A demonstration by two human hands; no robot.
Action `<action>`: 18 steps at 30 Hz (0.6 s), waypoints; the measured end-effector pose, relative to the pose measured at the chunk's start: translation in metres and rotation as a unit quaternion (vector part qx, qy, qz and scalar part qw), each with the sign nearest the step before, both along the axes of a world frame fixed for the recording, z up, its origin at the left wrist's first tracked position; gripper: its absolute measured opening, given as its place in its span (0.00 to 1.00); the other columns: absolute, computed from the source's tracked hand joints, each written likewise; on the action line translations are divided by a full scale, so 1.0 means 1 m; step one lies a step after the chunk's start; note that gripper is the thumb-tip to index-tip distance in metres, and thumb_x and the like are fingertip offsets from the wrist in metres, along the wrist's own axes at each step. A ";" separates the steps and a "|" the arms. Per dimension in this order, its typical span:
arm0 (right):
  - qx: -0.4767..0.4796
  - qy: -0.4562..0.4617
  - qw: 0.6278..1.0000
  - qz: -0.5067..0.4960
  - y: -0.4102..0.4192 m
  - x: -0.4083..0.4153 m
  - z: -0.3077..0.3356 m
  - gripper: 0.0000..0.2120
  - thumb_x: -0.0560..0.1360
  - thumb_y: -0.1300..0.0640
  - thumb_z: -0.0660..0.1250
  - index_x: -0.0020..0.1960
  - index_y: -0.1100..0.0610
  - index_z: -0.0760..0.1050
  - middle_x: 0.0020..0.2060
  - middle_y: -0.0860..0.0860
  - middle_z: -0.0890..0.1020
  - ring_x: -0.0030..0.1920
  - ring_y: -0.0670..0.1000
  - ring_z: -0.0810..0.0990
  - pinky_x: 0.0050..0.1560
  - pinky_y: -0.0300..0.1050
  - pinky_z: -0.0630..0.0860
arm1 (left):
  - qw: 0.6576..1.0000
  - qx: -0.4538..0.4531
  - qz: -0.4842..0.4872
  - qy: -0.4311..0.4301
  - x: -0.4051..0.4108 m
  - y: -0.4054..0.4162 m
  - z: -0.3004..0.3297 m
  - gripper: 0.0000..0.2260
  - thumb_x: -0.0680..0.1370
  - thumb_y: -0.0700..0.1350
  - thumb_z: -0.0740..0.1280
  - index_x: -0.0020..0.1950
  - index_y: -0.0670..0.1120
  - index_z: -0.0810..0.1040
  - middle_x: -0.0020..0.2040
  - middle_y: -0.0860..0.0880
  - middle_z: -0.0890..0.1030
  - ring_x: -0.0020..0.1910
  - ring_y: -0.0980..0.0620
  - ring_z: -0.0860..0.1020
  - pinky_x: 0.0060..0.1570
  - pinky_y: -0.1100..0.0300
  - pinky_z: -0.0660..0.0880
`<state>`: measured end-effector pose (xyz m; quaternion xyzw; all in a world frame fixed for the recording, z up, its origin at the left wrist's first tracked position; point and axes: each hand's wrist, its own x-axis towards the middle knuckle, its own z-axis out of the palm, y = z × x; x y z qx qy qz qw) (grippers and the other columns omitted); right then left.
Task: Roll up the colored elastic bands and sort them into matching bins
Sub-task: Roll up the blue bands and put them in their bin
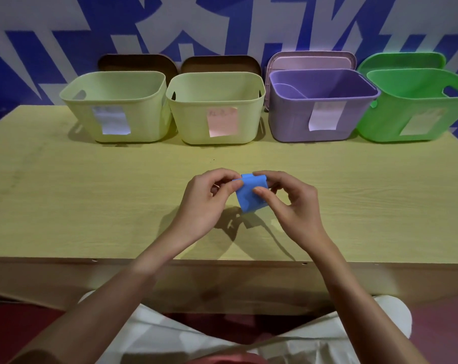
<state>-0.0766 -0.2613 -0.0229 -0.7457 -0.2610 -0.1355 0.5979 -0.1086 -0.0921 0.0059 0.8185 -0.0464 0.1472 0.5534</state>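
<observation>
A light wooden table [65,206] carries four bins along its far edge: two pale yellow-green bins [112,106] [217,109], a purple bin [319,106] and a green bin [411,106], each with a paper label; their contents cannot be seen. Over the table's middle, the left hand [209,198] and right hand [291,203] both pinch a blue elastic band [248,197], partly rolled, between thumbs and fingers

Wooden table [91,206] carries four bins [217,111].
</observation>
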 end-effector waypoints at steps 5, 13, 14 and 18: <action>-0.005 -0.010 1.000 0.008 0.004 0.001 0.004 0.12 0.74 0.65 0.70 0.55 0.55 0.79 0.43 0.48 0.82 0.41 0.43 0.77 0.47 0.36 0.73 | 1.000 -0.023 -0.010 0.008 0.003 0.002 -0.001 0.08 0.76 0.45 0.65 0.41 0.56 0.79 0.39 0.62 0.81 0.39 0.61 0.76 0.46 0.57 0.73; -0.033 -0.028 0.999 -0.024 0.005 0.006 0.005 0.05 0.76 0.58 0.67 0.51 0.59 0.79 0.42 0.48 0.81 0.41 0.47 0.77 0.46 0.38 0.73 | 0.996 0.063 0.012 -0.057 0.005 -0.002 -0.003 0.09 0.79 0.46 0.62 0.42 0.50 0.80 0.35 0.62 0.78 0.38 0.61 0.72 0.42 0.66 0.67; -0.029 -0.027 0.999 -0.025 0.005 0.006 0.005 0.06 0.76 0.57 0.67 0.50 0.58 0.79 0.41 0.48 0.81 0.41 0.46 0.77 0.45 0.38 0.73 | 0.992 0.096 0.009 -0.076 0.005 -0.002 -0.004 0.11 0.79 0.49 0.60 0.44 0.47 0.80 0.36 0.61 0.77 0.39 0.60 0.71 0.42 0.66 0.67; -0.015 -0.023 0.999 -0.028 0.006 0.004 0.006 0.07 0.76 0.53 0.66 0.50 0.56 0.78 0.39 0.44 0.80 0.39 0.43 0.76 0.43 0.36 0.72 | 0.977 0.182 0.004 -0.115 0.007 -0.002 -0.008 0.15 0.80 0.51 0.55 0.45 0.45 0.76 0.39 0.56 0.73 0.41 0.55 0.68 0.42 0.61 0.66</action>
